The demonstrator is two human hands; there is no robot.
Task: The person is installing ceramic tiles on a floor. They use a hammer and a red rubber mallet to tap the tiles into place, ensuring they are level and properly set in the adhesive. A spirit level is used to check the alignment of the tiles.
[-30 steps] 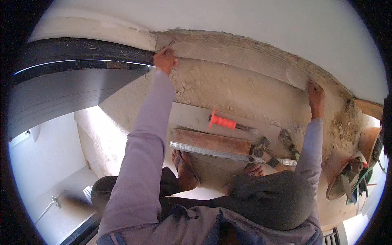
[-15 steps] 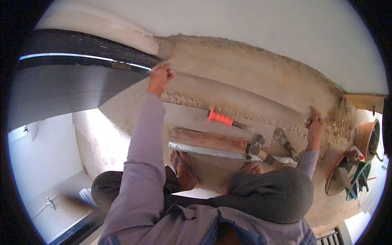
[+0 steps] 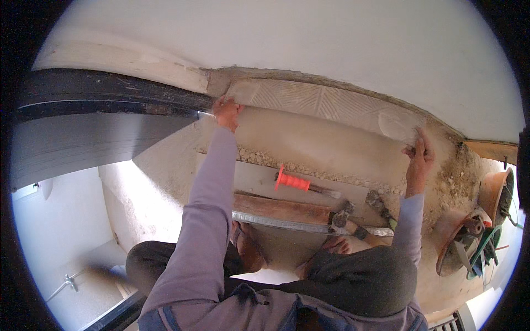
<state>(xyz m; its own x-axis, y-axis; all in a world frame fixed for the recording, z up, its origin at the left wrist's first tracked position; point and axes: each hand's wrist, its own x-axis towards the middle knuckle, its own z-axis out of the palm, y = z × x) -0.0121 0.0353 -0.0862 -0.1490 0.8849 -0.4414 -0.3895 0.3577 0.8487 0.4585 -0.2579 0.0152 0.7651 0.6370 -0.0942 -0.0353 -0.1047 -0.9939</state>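
Note:
Between my hands stretches a long, thin beige tile [image 3: 314, 102]. Combed ridges of adhesive show across it, with smeared patches near both ends. My left hand [image 3: 227, 113] pinches its left end by the black door frame. At the other end my right hand [image 3: 420, 154] grips the corner with bent fingers. The tile lies along the foot of the white wall; whether it touches the wall cannot be made out. Nearer to me a chisel with an orange hand guard [image 3: 292, 181] lies beside a reddish-brown board [image 3: 281, 207], a metal straightedge [image 3: 281, 222] and a hammer [image 3: 345, 220].
Crumbled rubble [image 3: 326, 174] runs in a band in front of the tile. A dirty hand tool [image 3: 378, 203] lies near my right forearm. At the right stand a bucket [image 3: 493, 190] and a tub [image 3: 446, 259] with tools. A dark panel [image 3: 105, 140] juts in from the left.
My hands and the tile's near edge have shifted toward the wall relative to the floor tools. The combed ridges show more clearly now. My view has tilted slightly, so the tools appear lower.

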